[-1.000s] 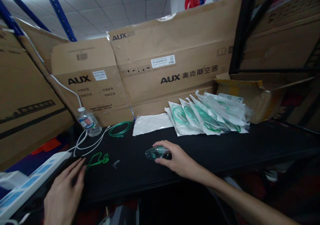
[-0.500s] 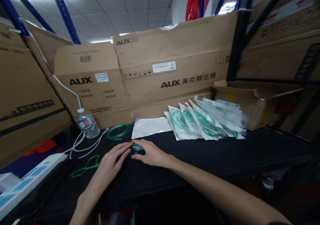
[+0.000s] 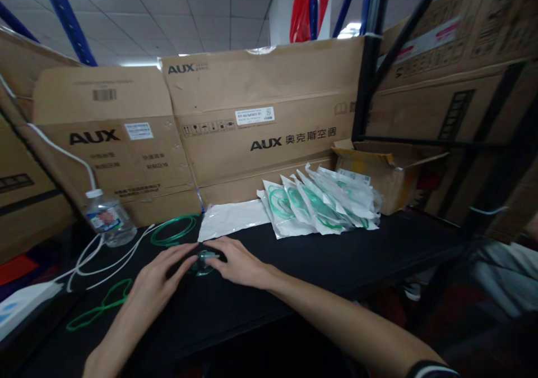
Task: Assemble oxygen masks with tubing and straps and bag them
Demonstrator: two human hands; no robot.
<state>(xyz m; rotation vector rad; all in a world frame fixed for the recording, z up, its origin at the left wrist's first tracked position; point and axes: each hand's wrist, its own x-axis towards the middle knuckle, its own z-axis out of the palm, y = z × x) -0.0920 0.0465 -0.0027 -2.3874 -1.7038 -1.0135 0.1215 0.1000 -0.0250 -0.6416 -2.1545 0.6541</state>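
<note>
On the black tabletop in front of me lies a clear, green-tinted plastic oxygen mask [image 3: 202,263], partly covered by my fingers. My left hand [image 3: 166,268] holds its left side, thumb and fingertips against the rim. From the right, my right hand [image 3: 235,263] grips it with the thumb at the connector on top and the fingers curved over the far edge. A coil of green tubing [image 3: 173,231] rests just beyond my left hand. Left of my left forearm lies a loose green elastic strap [image 3: 101,308].
A flat white pouch [image 3: 233,219] lies behind my hands, beside several pouches [image 3: 315,204] with green tubing inside. A plastic bottle [image 3: 110,221], white cables [image 3: 121,266] and a power strip [image 3: 29,305] are on the left. Cardboard boxes [image 3: 269,103] wall the back; an open carton [image 3: 390,176] stands right.
The camera view has turned to the right, so everything sits further left. My hands have parted slightly around the mask, and more of it shows.
</note>
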